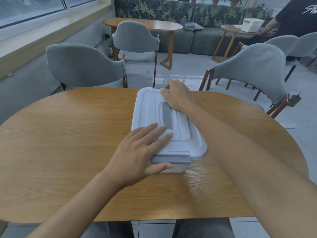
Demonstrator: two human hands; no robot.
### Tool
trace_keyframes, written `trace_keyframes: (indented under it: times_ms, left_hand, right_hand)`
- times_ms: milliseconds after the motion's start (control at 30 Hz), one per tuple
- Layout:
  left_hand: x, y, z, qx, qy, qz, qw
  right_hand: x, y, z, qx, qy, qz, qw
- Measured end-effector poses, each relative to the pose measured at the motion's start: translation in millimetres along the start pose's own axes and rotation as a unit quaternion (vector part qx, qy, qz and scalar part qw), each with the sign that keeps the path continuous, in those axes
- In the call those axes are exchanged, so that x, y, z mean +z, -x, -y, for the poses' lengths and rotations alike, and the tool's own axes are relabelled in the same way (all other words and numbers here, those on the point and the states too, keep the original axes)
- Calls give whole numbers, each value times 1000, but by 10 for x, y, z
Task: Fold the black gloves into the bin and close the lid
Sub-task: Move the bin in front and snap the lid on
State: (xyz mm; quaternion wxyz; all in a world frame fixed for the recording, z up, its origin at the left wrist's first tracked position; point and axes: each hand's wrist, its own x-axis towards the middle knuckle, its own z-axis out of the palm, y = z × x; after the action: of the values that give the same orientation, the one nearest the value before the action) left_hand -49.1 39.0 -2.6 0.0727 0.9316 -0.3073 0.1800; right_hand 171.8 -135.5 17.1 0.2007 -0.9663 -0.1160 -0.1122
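A person seated at an oval wooden desk works on a pale plastic storage bin whose lid already lies flat on top. No black gloves are visible; presumably they are inside, though that cannot be confirmed.

The bin's long axis runs away from the person, from the near desk edge toward the far one. The left hand lies at the near end, fingers straight and spread, flat on the lid's near left corner, with the thumb just below the grey near latch. The right hand reaches over the whole length of the lid to its far end, where the fingers curl over the far edge, seemingly on a latch there; the hand hides the exact contact.

The near latch sits directly beside the left hand, so that hand is better placed to press it. The far end lies under the right hand. What remains appears to be snapping both ends shut.

Grey upholstered chairs stand beyond the desk.
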Motion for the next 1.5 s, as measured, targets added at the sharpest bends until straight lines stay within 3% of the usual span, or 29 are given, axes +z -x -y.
trace_keyframes:
  times_ms: [567,667,800,1100,1233,1333,1500]
  left_hand:
    - [3,-56,-124,-109,162,-61,979]
    - [-39,-81,-63,-129,264,-70,953]
    - [-135,-215,196,-168,433,-79,882]
    - [115,-962,796,-229,292,-57,927]
    - [197,-1065,808,-170,193,8,966]
    - [215,-1030,826,-179,214,-13,960]
    - [223,-1046,821,-201,247,23,948]
  right_hand:
    - [0,72,58,-18,-35,-92,995]
    - [9,77,69,-16,-24,-95,995]
    - [-8,67,66,-14,-15,-94,995]
    - [10,-1,67,-10,-55,-53,997]
    - [44,-17,17,-11,-73,-31,997]
    - [40,-17,28,-28,-63,-25,997]
    - [16,108,102,-47,-35,-23,998]
